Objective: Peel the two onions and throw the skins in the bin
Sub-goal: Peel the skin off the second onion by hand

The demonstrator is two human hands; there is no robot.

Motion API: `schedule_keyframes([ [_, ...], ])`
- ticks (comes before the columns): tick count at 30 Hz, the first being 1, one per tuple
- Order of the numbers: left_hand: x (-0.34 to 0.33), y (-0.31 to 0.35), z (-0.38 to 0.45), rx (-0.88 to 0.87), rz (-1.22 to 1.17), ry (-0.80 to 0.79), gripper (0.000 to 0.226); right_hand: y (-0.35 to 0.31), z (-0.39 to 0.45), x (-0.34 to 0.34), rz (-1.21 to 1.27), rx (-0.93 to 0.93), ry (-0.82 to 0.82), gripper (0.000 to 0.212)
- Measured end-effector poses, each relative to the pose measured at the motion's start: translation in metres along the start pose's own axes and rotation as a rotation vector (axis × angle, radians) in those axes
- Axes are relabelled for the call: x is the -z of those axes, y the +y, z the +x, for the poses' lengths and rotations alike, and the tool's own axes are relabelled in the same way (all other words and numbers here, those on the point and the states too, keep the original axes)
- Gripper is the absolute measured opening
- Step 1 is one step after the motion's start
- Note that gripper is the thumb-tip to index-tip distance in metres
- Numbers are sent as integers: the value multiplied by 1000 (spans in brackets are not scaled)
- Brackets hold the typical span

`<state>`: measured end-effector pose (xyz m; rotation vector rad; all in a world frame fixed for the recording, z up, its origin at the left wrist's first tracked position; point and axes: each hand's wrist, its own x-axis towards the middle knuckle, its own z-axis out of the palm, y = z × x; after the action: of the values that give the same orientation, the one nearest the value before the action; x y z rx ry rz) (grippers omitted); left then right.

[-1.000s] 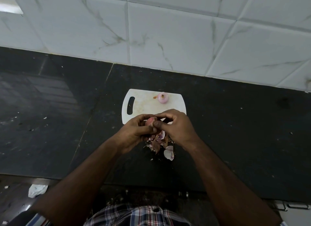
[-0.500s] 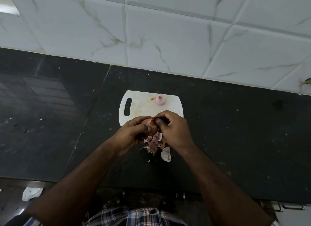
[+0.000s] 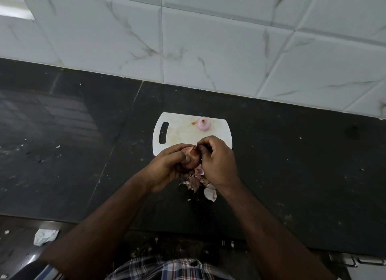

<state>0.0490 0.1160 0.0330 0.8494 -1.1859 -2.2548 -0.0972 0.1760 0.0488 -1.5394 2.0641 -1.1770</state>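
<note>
**Second onion in hand, skin half off**

My left hand [image 3: 167, 167] cups the unpeeled onion [image 3: 191, 157] from the left, fingers curled round it, thumb pressed across its front. It sits above the counter, just off the near edge of the cutting board [image 3: 179, 133], not touching either.

My right hand [image 3: 217, 160] is at the onion's top right, fingers curled in. Thumb and forefinger pinch at the dry tip of the skin there. How much skin is actually between them I can't tell; the fingertips cover it.

Peeled onion [image 3: 204, 123] rests on the board near its far edge, pale pink, well apart from my hands. Small brown scrap just left of it.

Skins [image 3: 197, 180] lie in a loose pile on the black counter [image 3: 292, 165] directly under my hands, partly hidden by my right wrist. One larger pale piece [image 3: 210, 194] lies at the near edge of the pile.

Crumpled white paper [image 3: 45, 236] lies lower left, below the counter edge. Tiled wall [image 3: 208, 39] runs behind.
</note>
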Motion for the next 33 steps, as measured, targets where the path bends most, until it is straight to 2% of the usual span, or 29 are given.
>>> schedule_keyframes([
  [5, 6, 7, -4, -33, -149, -66, 53, 24, 12, 15, -72, -133, 4, 13],
  [8, 10, 8, -4, 19, -196, -40, 54, 37, 7, 20, -100, -150, -76, 20],
  [11, 12, 5, -2, 54, -235, 4, 52, 42, -2, 17, -145, -160, -208, 37],
  [13, 13, 3, -3, 59, -231, -7, 51, 41, -5, 17, -105, -180, -278, 39],
  [16, 17, 3, -4, 60, -203, -39, 53, 24, 0, 22, 106, -149, -227, 32],
  [18, 18, 2, -3, 66, -171, -45, 55, 9, 5, 25, 193, -101, -255, 33],
  [21, 20, -2, 0, 64, -153, -27, 53, -3, 9, 22, 154, -52, -344, 34],
  [26, 15, 1, -1, 83, -120, 19, 30, -5, 9, 13, 142, -13, -208, 12],
  [33, 9, 3, -4, 82, -134, 9, 35, -10, 7, 6, 13, -61, -131, 7],
])
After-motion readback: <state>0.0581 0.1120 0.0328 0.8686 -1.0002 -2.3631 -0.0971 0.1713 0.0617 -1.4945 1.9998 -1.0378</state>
